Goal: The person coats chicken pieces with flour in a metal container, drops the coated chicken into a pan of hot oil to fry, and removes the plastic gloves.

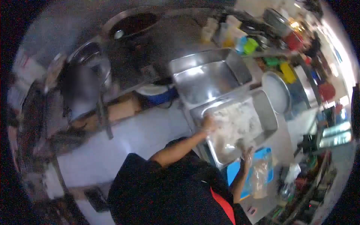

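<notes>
My left grip (211,123) should work gently at the white contents (238,122), my right grip (247,153) steadying the steel pan (267,114). I cannot tell whether either is spread.

Powder (235,122) lies in the near pan (270,119), the far pan (206,80) just behind, a round tray (276,92) right of both. The left hand (210,123) is at the powder's left, the right hand (247,154) at the near rim, by a plastic bag (260,176) on a flat tray (264,152).
</notes>
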Motion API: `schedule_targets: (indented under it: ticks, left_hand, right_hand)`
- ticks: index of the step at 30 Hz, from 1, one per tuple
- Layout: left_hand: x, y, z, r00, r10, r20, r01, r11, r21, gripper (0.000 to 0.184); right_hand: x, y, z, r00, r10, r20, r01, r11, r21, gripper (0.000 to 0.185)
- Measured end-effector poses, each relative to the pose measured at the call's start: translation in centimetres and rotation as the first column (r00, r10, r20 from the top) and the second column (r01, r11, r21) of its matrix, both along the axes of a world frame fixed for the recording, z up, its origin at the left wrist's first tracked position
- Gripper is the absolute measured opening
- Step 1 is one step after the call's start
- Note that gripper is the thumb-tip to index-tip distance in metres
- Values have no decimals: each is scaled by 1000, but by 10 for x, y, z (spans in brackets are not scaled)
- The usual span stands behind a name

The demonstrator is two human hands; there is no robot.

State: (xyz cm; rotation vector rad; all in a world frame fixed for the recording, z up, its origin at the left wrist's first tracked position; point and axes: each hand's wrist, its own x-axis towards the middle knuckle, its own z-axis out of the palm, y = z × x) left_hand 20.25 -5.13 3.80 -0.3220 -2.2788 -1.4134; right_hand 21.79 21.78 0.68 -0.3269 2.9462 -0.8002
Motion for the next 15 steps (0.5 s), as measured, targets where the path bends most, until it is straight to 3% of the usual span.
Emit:
schedule_targets:
  ticks: [1,3,5,6,8,11,13,15]
  left_hand:
    - [8,14,1,999,6,-40,-6,1000,11,19]
    - [17,44,-1,998,31,55,-32,999,23,18]
    - [19,39,-1,984,-9,176,-5,997,77,17]
    - [19,27,-1,974,-48,223,21,992,122,17]
    - [21,16,3,963,-82,255,42,987,158,18]
    - [26,46,4,978,19,209,-37,996,83,19]
    - [28,46,2,974,2,226,-37,988,150,21]
    - [37,24,-2,972,-79,221,1,944,331,23]
  right_hand:
    - [-5,3,-24,991,-113,-71,115,993,23,46]
    - [-1,-14,-19,980,-181,-81,174,981,-90,48]
    - [11,-55,53,997,-81,1,76,932,-354,46]
    - [0,-34,28,936,18,-352,-58,993,-104,41]
    - [-47,23,-1,986,132,101,-109,973,-205,35]
    - [-5,-59,38,995,26,-98,-57,942,-332,30]
    - [-2,-47,32,837,92,-540,-111,994,-2,30]
    - [0,-32,38,961,-60,-271,-59,910,-410,33]
